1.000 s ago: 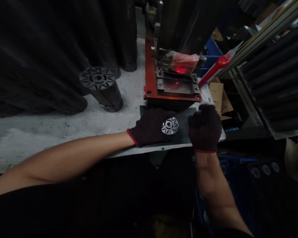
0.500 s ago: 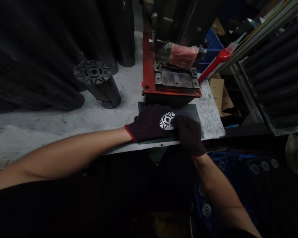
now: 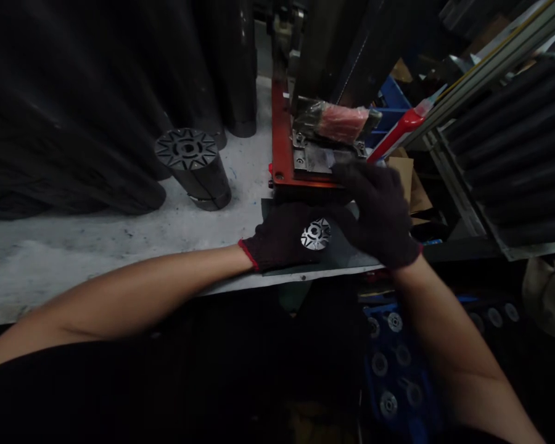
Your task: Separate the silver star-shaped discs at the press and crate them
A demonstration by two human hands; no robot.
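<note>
My left hand (image 3: 284,237), in a dark knitted glove with a red cuff, lies at the bench's front edge. It is closed around a round slotted metal part (image 3: 315,234), whose bright star-patterned face points up; the part's depth is hidden. My right hand (image 3: 374,206), gloved the same way, is raised with its thumb apart and fingers stretched over the front of a red machine base (image 3: 282,176). Its fingertips are near a small pale piece (image 3: 330,158) on the base's metal plate (image 3: 312,159); touching or apart, I cannot tell. A dark mat (image 3: 346,253) lies under both hands.
A dark cylinder with a star-slotted top (image 3: 187,149) stands left on the white bench (image 3: 120,243), before long dark cylinders (image 3: 97,123). A plastic-wrapped pink block (image 3: 342,122) and a red bottle (image 3: 400,131) are behind my right hand. A blue tray (image 3: 388,382) of round parts sits below.
My right hand has left the round slotted part and moved up and forward to the machine's plate. My left hand still holds the part. The view has shifted slightly.
</note>
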